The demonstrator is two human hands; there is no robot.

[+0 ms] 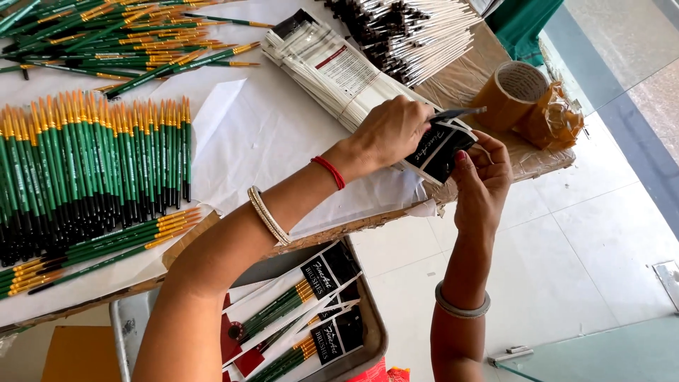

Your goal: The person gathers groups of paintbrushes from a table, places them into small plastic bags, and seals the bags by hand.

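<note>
1. Packet [437, 150] with a black header, right of centre in the frame, sits pinched between both hands above the table edge.
2. Left hand [393, 129] closes on its top; right hand [482, 177] grips it from below.
3. Stack of empty sleeves [332, 71] lies just behind.
4. Green brushes [92, 163] fill the left; tape roll [511, 92] stands upper right; a tray [371, 311] of packed sets sits bottom centre.

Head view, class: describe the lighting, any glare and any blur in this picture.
Head view: bright daylight; the white table covering and pale floor tiles look washed out; glare on the clear brush sleeves; the left hand and right hand are fairly sharp, the dark packet slightly soft; straight edges bend near the corners.
</note>
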